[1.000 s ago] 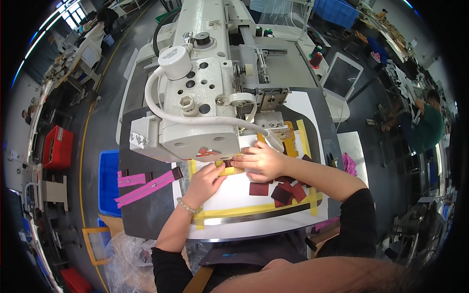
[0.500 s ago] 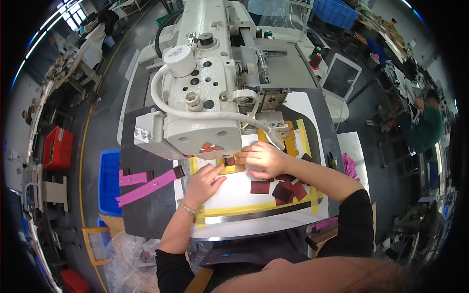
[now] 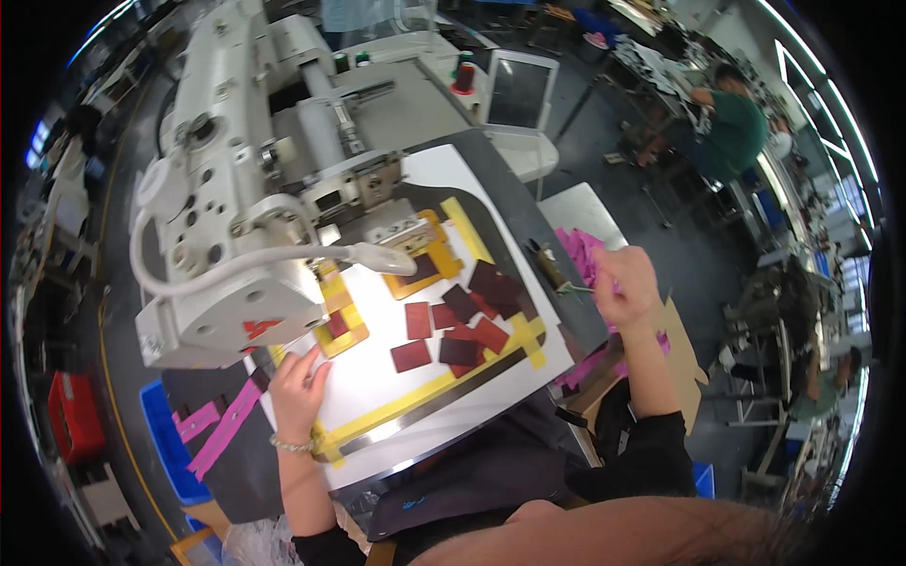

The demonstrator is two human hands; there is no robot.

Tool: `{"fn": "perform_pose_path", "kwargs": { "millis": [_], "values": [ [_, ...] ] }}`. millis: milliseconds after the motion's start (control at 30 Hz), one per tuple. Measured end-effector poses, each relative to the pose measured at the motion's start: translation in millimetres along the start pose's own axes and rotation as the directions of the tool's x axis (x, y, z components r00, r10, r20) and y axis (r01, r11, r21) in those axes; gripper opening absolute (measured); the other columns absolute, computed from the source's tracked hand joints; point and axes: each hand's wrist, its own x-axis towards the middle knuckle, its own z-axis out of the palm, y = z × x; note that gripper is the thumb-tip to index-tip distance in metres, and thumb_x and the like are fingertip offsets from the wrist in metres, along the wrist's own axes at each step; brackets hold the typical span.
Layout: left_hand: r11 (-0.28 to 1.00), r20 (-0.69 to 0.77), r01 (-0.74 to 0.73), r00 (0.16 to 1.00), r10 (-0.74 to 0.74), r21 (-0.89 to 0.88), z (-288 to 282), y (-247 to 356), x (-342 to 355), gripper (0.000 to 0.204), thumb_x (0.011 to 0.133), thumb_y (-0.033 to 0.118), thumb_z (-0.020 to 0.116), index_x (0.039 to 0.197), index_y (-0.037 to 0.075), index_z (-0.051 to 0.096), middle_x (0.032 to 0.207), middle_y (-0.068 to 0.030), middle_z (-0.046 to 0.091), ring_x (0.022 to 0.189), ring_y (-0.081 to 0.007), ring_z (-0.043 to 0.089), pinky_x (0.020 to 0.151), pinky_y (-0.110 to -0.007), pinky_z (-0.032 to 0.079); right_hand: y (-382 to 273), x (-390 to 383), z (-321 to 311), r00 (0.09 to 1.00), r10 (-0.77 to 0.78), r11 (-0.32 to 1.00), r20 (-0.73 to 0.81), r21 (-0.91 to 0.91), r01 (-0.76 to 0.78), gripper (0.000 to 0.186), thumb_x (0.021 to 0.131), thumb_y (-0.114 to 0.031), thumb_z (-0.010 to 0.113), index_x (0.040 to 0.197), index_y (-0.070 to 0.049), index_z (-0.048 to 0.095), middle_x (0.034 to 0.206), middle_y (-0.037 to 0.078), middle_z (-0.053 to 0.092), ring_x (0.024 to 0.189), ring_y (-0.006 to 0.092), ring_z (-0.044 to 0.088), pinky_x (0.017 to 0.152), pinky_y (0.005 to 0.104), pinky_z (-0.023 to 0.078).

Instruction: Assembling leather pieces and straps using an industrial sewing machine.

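My left hand lies on the white sheet, fingers apart and holding nothing. Its fingertips are at the near edge of a small yellow frame with a dark red patch in it, by the sewing machine head. Over on the right, my right hand is closed at a pile of pink zippers. Its curled fingers grip a pink zipper, though they hide most of it. Several dark red fabric pieces are scattered on the white sheet between my hands.
Yellow tape borders the sheet. Another yellow frame is under the machine's clamp. Pink zippers with dark ends lie at left above a blue bin. A dark-handled tool and a cardboard box are at right.
My right hand has left the small yellow frame and moved right to the pink zipper pile. My left hand stays near the frame. The whole view has turned toward the right.
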Motion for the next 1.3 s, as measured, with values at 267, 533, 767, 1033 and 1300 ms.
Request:
{"fn": "perform_pose_path", "kwargs": {
  "millis": [267, 533, 767, 1033, 1300],
  "values": [
    [0.99, 0.04, -0.057, 0.998, 0.053, 0.125, 2.7, 0.6, -2.2, 0.019, 0.077, 0.007, 0.071, 0.094, 0.0, 0.068, 0.068, -0.0064, 0.05, 0.054, -0.0173, 0.05, 0.048, -0.029, 0.04, 65.8, -236.1, -110.2, 0.313, 0.832, 0.397, -0.457, 0.098, -0.913, 0.015, 0.093, -0.009, 0.053, 0.099, 0.001, 0.063, 0.073, 0.005, 0.062, 0.066, 0.0106, 0.059, 0.06, 0.0232, 0.047],
    [0.972, 0.031, -0.094, 0.996, 0.089, 0.217, 3.9, 2.7, -0.3, 0.015, 0.081, 0.008, 0.067, 0.093, -0.001, 0.068, 0.067, -0.0061, 0.049, 0.054, -0.018, 0.048, 0.048, -0.03, 0.038, 70.8, -354.8, -52.9, 0.011, 0.983, 0.04, -0.184, 0.156, -0.987, 0.016, 0.09, -0.011, 0.056, 0.095, 0.001, 0.066, 0.073, 0.009, 0.065, 0.06, 0.0127, 0.061, 0.056, 0.0238, 0.049],
    [0.986, -0.002, -0.09, 0.996, 0.092, 0.144, 5.6, 17.4, -1.3, 0.015, 0.081, 0.004, 0.066, 0.095, -0.002, 0.067, 0.068, -0.007, 0.049, 0.054, -0.0166, 0.046, 0.049, -0.029, 0.037, 66.3, -353.3, 39.7, -0.18, 0.983, -0.175, 0.022, -0.134, -0.975, 0.039, 0.078, -0.036, 0.07, 0.084, 0.003, 0.067, 0.072, 0.014, 0.066, 0.068, 0.0184, 0.065, 0.064, 0.0327, 0.05],
    [0.986, -0.012, -0.136, 0.99, 0.138, 0.097, 11.3, 19.1, 1.5, 0.014, 0.081, 0.003, 0.066, 0.093, -0.003, 0.066, 0.067, -0.0083, 0.048, 0.054, -0.0174, 0.046, 0.049, -0.029, 0.037, 86.3, -370.3, 90.8, -0.137, 0.912, -0.173, -0.386, -0.059, -0.983, 0.046, 0.071, -0.04, 0.072, 0.066, 0.002, 0.055, 0.058, 0.012, 0.055, 0.058, 0.0238, 0.058, 0.061, 0.0375, 0.045],
    [0.986, -0.045, -0.093, 0.994, 0.1, 0.136, 0.8, 12.2, -6.9, 0.013, 0.08, 0.003, 0.066, 0.093, -0.002, 0.066, 0.065, -0.0078, 0.047, 0.053, -0.0178, 0.046, 0.049, -0.029, 0.037, 54.7, -353.2, 73.0, -0.007, 0.898, 0.04, -0.441, 0.099, -0.994, 0.04, 0.09, -0.027, 0.057, 0.063, 0.0, 0.046, 0.054, 0.005, 0.038, 0.054, 0.0136, 0.036, 0.052, 0.0352, 0.033]
  ]
}}
